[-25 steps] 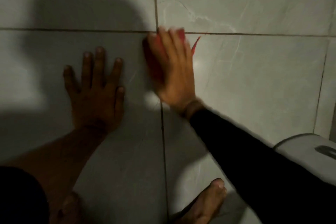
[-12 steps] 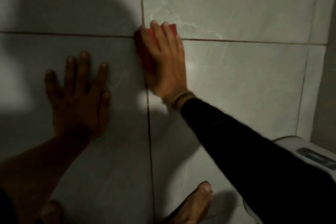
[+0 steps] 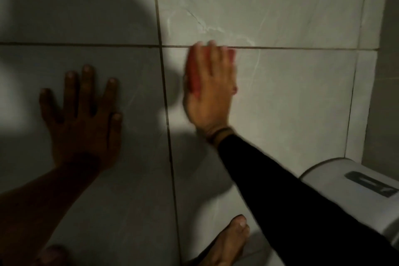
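My right hand [image 3: 210, 90] lies flat on a red scrubbing pad [image 3: 194, 73] and presses it against the grey tile floor [image 3: 291, 103], just below a horizontal grout line. The fingers are straight over the pad, which shows only at the hand's left edge and between the fingers. The hand is motion-blurred. My left hand [image 3: 83, 119] rests flat on the tile to the left, fingers spread, holding nothing. A black sleeve covers my right forearm.
A vertical grout line [image 3: 166, 103] runs between the two hands. A white toilet [image 3: 356, 190] sits at the lower right by the wall. My bare foot [image 3: 228, 242] stands at the bottom centre, another at the bottom left. Dark shadows cover the left tiles.
My right hand has slid the red pad to the right, from over the vertical grout line onto the right-hand tile. My left hand has stayed planted on the floor.
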Demonstrator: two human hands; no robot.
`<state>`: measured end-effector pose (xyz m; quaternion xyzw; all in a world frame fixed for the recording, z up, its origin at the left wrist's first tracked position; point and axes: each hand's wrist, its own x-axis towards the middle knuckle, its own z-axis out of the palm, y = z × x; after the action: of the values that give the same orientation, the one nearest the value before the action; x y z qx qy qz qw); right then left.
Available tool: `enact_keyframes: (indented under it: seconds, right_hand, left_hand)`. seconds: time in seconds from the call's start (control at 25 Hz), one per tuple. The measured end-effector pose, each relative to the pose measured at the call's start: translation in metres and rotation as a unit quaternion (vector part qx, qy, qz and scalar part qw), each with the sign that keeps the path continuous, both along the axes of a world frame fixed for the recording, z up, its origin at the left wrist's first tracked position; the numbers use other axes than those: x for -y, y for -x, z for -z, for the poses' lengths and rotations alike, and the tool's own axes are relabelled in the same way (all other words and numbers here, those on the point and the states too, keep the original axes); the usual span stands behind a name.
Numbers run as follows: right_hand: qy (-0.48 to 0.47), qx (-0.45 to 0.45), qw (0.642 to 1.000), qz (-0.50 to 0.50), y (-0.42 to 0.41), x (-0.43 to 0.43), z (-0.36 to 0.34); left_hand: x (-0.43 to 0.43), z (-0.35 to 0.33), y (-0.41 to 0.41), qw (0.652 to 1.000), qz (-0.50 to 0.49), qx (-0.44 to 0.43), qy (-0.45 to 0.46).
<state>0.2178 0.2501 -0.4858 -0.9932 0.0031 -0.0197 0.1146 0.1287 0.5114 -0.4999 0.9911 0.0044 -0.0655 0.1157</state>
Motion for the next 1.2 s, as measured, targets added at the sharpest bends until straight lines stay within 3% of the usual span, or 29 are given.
enact_keyframes:
  seconds: [0.08, 0.16, 0.24, 0.32, 0.36, 0.4, 0.48, 0.56, 0.6, 0.72, 0.84, 0.92, 1.04, 1.12, 1.2]
  right_hand:
    - [-0.004, -0.076, 0.989, -0.127, 0.067, -0.023, -0.006]
    - [0.030, -0.153, 0.983, -0.096, 0.142, 0.006, -0.031]
    - [0.047, -0.155, 0.987, 0.024, 0.151, 0.058, -0.036]
    - [0.023, -0.092, 0.970, 0.225, 0.091, 0.078, -0.025]
    - [0.007, -0.050, 0.959, 0.278, 0.051, 0.070, -0.019]
    - [0.004, -0.026, 0.968, 0.250, 0.025, 0.053, -0.014]
    - [0.026, -0.027, 0.998, 0.054, 0.041, 0.010, -0.004]
    - [0.024, -0.109, 0.989, -0.102, 0.142, -0.016, -0.013]
    - [0.042, -0.145, 0.982, -0.110, 0.202, -0.014, -0.026]
    - [0.045, -0.176, 0.981, 0.062, 0.272, 0.035, -0.046]
    - [-0.015, -0.150, 0.944, 0.292, 0.144, 0.083, -0.034]
    - [-0.035, -0.068, 0.936, 0.344, 0.038, 0.098, -0.027]
    - [0.001, -0.004, 0.979, 0.205, -0.059, 0.053, -0.013]
    - [0.004, 0.025, 0.998, 0.058, -0.040, -0.006, -0.005]
    - [-0.046, 0.026, 0.997, -0.058, 0.039, -0.053, -0.005]
  left_hand:
    - [0.000, -0.003, 0.000, 1.000, -0.010, -0.010, 0.004]
    - [0.000, -0.004, -0.002, 1.000, -0.010, -0.021, 0.007]
    - [0.000, -0.004, -0.001, 1.000, -0.007, -0.015, 0.001]
    - [0.000, -0.002, -0.001, 1.000, -0.004, -0.006, 0.000]
    - [0.000, -0.001, -0.001, 1.000, -0.002, -0.005, 0.002]
    - [0.000, 0.000, -0.001, 1.000, 0.000, -0.006, 0.005]
    - [0.000, -0.002, -0.001, 1.000, -0.002, -0.012, 0.009]
    - [-0.001, -0.005, -0.001, 1.000, -0.007, -0.022, 0.012]
    - [0.000, -0.006, -0.001, 1.000, -0.011, -0.022, 0.014]
    - [0.001, -0.009, 0.000, 1.000, -0.014, -0.015, 0.010]
    - [0.000, -0.006, -0.001, 1.000, -0.001, -0.012, 0.005]
    - [0.001, -0.004, 0.000, 1.000, 0.000, -0.001, 0.004]
    - [-0.001, -0.002, -0.001, 1.000, 0.003, 0.002, -0.011]
    - [0.000, -0.005, -0.002, 1.000, 0.003, -0.003, -0.016]
    - [0.002, -0.014, -0.002, 1.000, -0.004, -0.003, -0.018]
